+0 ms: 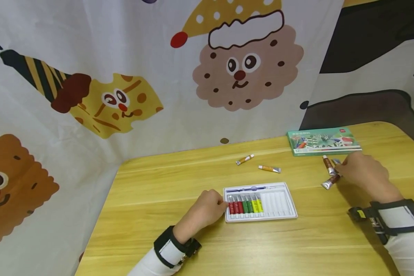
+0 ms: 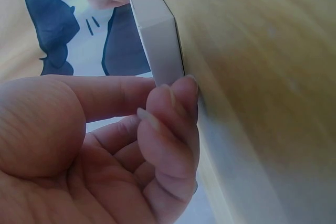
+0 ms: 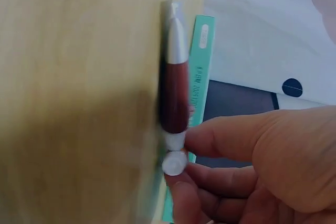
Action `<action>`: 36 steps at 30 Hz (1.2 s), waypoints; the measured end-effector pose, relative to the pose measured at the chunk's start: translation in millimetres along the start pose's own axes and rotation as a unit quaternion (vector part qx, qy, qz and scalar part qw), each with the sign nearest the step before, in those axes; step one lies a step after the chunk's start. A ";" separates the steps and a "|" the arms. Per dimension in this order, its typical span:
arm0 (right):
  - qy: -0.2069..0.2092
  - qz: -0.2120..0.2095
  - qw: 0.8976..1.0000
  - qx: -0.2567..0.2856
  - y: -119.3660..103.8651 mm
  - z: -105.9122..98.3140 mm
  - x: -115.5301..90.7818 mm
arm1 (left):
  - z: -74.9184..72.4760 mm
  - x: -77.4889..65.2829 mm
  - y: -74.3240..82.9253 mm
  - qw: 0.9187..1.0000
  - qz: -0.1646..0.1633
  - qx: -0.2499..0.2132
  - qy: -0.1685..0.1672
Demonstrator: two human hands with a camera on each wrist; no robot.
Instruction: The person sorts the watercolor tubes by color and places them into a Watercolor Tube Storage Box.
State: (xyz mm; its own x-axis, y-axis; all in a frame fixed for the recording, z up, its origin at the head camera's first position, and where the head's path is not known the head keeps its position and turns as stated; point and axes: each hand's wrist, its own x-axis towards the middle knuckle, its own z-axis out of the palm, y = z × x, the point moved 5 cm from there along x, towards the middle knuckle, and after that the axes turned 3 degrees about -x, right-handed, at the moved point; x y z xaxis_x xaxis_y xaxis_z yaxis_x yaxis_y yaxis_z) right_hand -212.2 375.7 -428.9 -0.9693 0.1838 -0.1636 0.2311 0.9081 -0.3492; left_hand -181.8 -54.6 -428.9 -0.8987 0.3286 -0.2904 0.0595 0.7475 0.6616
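Observation:
My left hand [image 1: 207, 209] is at the left end of a white plastic tray [image 1: 277, 219], its thumb and curled fingers gripping the tray's corner [image 2: 160, 45]. Red, green and yellow paint tubes [image 1: 245, 206] stand side by side in the tray's left slots, below a thin blue paintbrush [image 1: 250, 189]. At the right, my right hand [image 1: 363, 172] pinches at the capped end of a paint tube, most of it hidden by the fingers. Close by lie a brown tube [image 1: 328, 165] and a dark reddish-brown tube [image 3: 176, 93], its white cap right at my thumb.
A green paint box [image 1: 326, 142] lies flat behind my right hand. Two ochre tubes, one farther left [image 1: 245, 159] and another tube [image 1: 270, 169] nearer the tray, lie loose on the wooden table [image 1: 151, 230]. A printed cartoon curtain [image 1: 179, 115] hangs along the table's back edge.

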 end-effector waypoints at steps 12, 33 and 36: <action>0.077 -0.112 0.986 0.095 -68.2 -15.1 -20.6 | -0.7 1.0 -1.1 1.000 -0.008 -0.006 -0.003; 0.017 -0.216 0.965 0.147 -166.1 34.2 -75.8 | 0.4 0.4 -1.8 1.000 0.012 0.003 0.005; -0.003 -0.221 0.964 0.149 -171.4 42.9 -80.0 | 0.9 0.6 -1.5 1.000 0.009 0.005 0.005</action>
State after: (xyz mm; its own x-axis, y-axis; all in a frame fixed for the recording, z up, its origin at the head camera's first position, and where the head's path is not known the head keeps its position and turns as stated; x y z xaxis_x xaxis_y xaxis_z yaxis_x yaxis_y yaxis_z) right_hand -170.6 189.3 -395.5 -0.9782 -0.1996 0.0576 -0.1902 0.7489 -0.6349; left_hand -182.0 -55.1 -430.7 -0.9017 0.3365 -0.2714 0.0798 0.7466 0.6605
